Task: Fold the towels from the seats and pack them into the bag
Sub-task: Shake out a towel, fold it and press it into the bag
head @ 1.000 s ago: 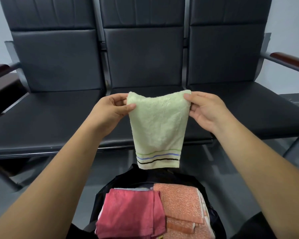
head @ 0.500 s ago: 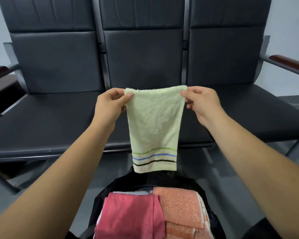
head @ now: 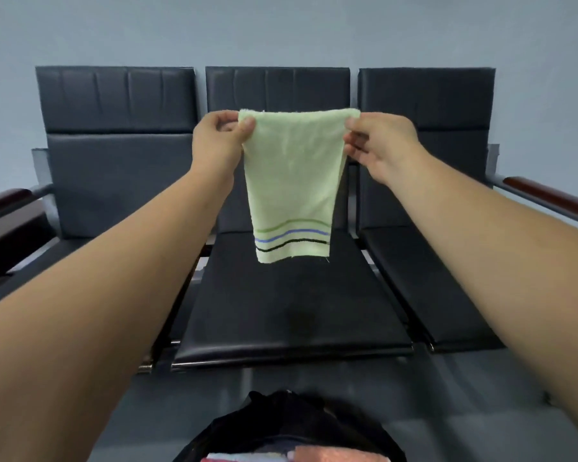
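In the head view the pale green towel (head: 291, 181) hangs in the centre of the frame, in front of the middle seat (head: 291, 311), with its striped hem lowest and clear of the cushion. The left hand (head: 221, 138) pinches the upper left corner between thumb and curled fingers. The right hand (head: 377, 145) pinches the upper right corner likewise, so the top edge runs nearly straight. The towel looks narrow for its length (perhaps doubled once, though the layers cannot be made out). To fold it well, hold that edge taut, lay the hem on the cushion and bring the corners squarely down to the stripes, since limp terry probably skews easily. The open black bag (head: 267, 418) sits at bottom centre, with folded towels (head: 341, 455) showing inside.
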Tool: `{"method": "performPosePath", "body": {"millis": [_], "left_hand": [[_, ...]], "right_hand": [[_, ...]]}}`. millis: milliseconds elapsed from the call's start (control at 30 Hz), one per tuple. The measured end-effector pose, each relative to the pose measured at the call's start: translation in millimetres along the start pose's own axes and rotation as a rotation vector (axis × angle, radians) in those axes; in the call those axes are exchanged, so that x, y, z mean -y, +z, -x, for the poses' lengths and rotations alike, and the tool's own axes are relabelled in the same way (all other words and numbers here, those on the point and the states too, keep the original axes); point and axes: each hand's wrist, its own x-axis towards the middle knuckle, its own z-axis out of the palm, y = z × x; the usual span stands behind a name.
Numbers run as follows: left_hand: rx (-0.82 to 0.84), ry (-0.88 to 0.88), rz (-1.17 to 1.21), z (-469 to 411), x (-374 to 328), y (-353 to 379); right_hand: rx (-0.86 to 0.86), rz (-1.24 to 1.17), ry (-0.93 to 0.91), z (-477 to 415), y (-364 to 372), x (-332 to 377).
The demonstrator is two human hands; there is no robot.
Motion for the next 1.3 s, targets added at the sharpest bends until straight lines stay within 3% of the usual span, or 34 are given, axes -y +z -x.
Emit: {"method": "performPosePath", "body": {"millis": [133,400,533,633,800,1033,1200,1300], "left_hand": [[0.159,-0.035,-0.101,31,25,-20],[0.482,-0.305,-0.327,166,137,-76],[0.637,-0.357,-0.401,187,150,-85],[0.603,-0.420,-0.261,181,147,-80],[0.641,-0.565,-0.221,175,152,-80],[0.318,-0.503,-0.289,145,180,-60],[0.203,-0.499,-0.484,95,224,-35],[0.267,-0.542,-0.714,83,243,-25]], "right_hand": [[0.036,0.065,0.044,26,-18,-28],[0.080,0.303,0.353,121,-98,-184],[0.179,0.211,0.427,131,-104,-196],[0.197,0.111,0.480,126,-97,-194],[0.226,0.206,0.642,119,-100,-202],[0.014,0.307,0.566,82,-79,-220],[-0.022,0.535,0.500,31,-52,-244],[-0.043,0.759,0.513,19,-46,-267]]}}
